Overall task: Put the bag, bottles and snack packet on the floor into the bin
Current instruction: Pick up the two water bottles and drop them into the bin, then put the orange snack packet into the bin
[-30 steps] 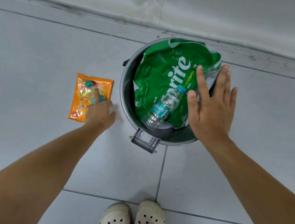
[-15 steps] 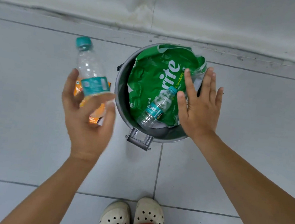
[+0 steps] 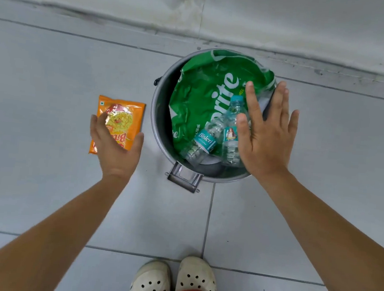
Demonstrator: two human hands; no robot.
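We have the green bag (image 3: pixel 202 95) and both bottles (image 3: pixel 201 144) inside the bin (image 3: pixel 158 128); only the snack packet (image 3: pixel 118 122) remains on the floor (image 3: pixel 44 179), just left of it. Our left hand (image 3: pixel 114 145) hovers over the packet, grip wide and empty, while our right hand (image 3: pixel 264 137) is spread flat over the bin.

Indoor room, likely a home, grey floor tiles (image 3: pixel 43 190), stained white wall (image 3: pixel 290 21)

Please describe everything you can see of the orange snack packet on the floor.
The snack packet is a flat, glossy orange pouch that looks like plastic film, printed with a picture of yellow noodle-like snack and red lettering. It appears sealed and lies face up on the grey tiled floor, left of the bin and apart from it. The left hand covers its lower part, fingers spread; whether it already grips the packet cannot be told.
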